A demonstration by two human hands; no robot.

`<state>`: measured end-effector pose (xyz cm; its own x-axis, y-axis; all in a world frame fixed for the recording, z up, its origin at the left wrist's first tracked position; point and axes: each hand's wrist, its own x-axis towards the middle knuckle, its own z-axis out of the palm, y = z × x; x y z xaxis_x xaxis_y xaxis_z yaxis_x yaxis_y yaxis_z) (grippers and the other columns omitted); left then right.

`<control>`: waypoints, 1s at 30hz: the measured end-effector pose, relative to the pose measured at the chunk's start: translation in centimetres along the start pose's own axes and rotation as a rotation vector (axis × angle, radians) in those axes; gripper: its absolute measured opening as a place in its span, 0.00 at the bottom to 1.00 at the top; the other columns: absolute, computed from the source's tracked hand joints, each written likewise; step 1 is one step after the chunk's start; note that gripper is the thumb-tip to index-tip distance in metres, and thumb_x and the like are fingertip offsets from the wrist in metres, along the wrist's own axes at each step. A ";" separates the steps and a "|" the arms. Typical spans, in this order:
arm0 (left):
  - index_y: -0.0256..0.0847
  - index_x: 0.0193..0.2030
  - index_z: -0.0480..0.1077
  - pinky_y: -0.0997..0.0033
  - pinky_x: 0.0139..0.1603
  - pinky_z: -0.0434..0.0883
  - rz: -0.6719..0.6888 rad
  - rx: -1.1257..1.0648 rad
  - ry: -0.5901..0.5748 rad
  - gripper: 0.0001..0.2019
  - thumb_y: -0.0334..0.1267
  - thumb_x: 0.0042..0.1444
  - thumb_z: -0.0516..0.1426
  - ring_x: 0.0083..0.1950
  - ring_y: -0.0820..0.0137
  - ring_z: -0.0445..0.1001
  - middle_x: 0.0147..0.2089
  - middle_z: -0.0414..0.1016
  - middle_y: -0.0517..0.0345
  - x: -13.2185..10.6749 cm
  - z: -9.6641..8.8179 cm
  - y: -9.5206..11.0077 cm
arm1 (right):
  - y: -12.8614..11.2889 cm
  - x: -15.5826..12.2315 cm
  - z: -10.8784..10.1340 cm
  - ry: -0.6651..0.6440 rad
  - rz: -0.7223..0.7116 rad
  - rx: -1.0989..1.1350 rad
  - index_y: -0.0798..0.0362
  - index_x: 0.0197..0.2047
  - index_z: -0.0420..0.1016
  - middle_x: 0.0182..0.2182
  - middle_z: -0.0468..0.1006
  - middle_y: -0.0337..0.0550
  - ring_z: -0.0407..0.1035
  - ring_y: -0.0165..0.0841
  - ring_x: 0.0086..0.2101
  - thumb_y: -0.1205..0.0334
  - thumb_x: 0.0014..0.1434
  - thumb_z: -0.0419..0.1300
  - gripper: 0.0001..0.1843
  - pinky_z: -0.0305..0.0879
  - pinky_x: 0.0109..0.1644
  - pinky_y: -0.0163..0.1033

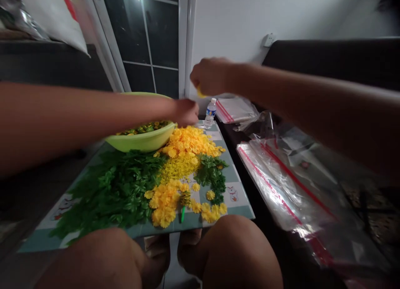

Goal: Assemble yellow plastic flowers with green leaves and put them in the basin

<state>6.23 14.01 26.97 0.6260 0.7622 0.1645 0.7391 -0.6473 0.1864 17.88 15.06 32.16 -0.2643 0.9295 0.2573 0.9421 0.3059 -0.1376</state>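
My right hand [211, 76] is raised above the far end of the board, its fingers closed on a small yellow petal-like piece [200, 93]. My left hand [186, 112] hangs just past the rim of a lime-green bowl [140, 142], and its curled fingers hide whatever they may hold. The bowl holds green and yellow pieces [142, 127]. On a teal-checked board [237, 212] lie a heap of yellow petals [189, 141], fine yellow shreds [178, 169], and a mass of green leaves [114, 193]. Near the front, loose yellow flowers [164, 203] surround a small flower on a green stem [184, 201].
Clear plastic bags with red seals [281, 184] cover the dark surface to the right, with a folded stack [234, 109] beyond them. A water bottle [210, 113] stands behind the board. My knees [237, 255] are directly in front of it.
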 end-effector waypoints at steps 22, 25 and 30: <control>0.38 0.27 0.65 0.77 0.21 0.63 -0.562 -1.088 -0.152 0.13 0.48 0.49 0.53 0.19 0.76 0.62 0.17 0.61 0.67 -14.0 21.6 -6.9 | 7.8 -19.7 26.8 -0.075 0.734 1.640 0.52 0.30 0.66 0.25 0.75 0.38 0.64 0.24 0.21 0.61 0.44 0.65 0.13 0.62 0.29 0.34; 0.38 0.25 0.67 0.79 0.19 0.59 -0.501 -1.020 -0.097 0.12 0.45 0.47 0.57 0.19 0.77 0.60 0.16 0.61 0.67 -12.4 22.4 -7.5 | 7.7 -19.0 27.5 -0.027 0.757 1.686 0.52 0.30 0.67 0.25 0.76 0.38 0.64 0.24 0.21 0.62 0.44 0.65 0.12 0.61 0.28 0.34; 0.38 0.26 0.67 0.79 0.17 0.60 -0.483 -0.995 -0.083 0.09 0.42 0.48 0.58 0.19 0.76 0.63 0.17 0.63 0.66 -10.8 23.8 -7.1 | 6.1 -18.3 29.1 -0.041 0.771 1.729 0.52 0.30 0.67 0.25 0.76 0.39 0.64 0.25 0.21 0.65 0.43 0.65 0.11 0.61 0.29 0.35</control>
<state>0.13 10.54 0.76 0.3682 0.9094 -0.1935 0.4033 0.0313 0.9145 22.43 5.85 -1.20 0.0278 0.9412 -0.3368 -0.3654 -0.3040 -0.8798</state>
